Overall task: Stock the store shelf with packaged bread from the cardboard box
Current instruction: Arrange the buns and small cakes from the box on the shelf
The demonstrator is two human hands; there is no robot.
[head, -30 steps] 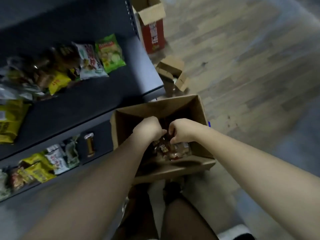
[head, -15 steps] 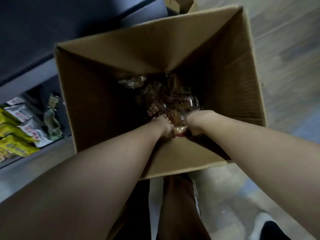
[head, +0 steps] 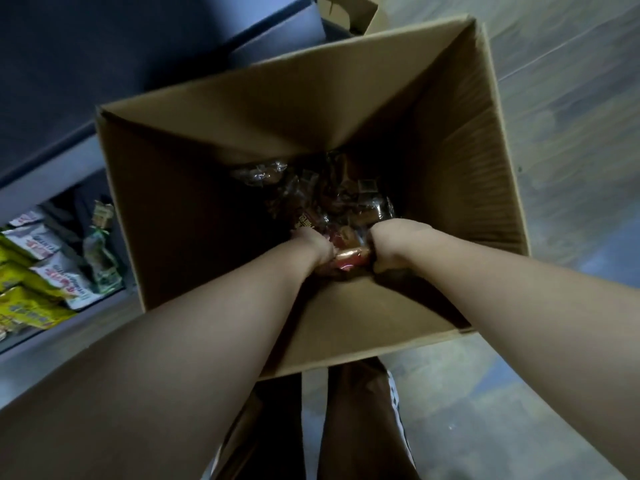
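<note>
1. The packaged bread [head: 332,202] lies in a loose heap at the bottom of the deep cardboard box [head: 180,209]. The box stands on the floor [head: 571,133], with the store shelf [head: 48,168] at its 9 o'clock.
2. Both arms reach down into the box. The left hand [head: 311,242] and right hand [head: 398,242] sit at the 6 o'clock edge of the heap, just beside each other.
3. Both hands are curled onto a reddish packet [head: 349,256] between them, the left at its 9 o'clock end and the right at its 3 o'clock end. The fingertips are hidden in the wrappers, so how many packets each hand has gathered cannot be told.
4. The packets look light and soft, with glossy, crinkly film that is likely to be slippery.
5. A hard squeeze would probably flatten the bread, so a gentle hold around the body, or a pinch on the sealed end, seems safest.
6. Several loose packets lifted at once could slide out on the long way up past the walls, so cradling them from below would help.
7. Snack packets [head: 38,271] already fill the lower shelf level at 9 o'clock.
</note>
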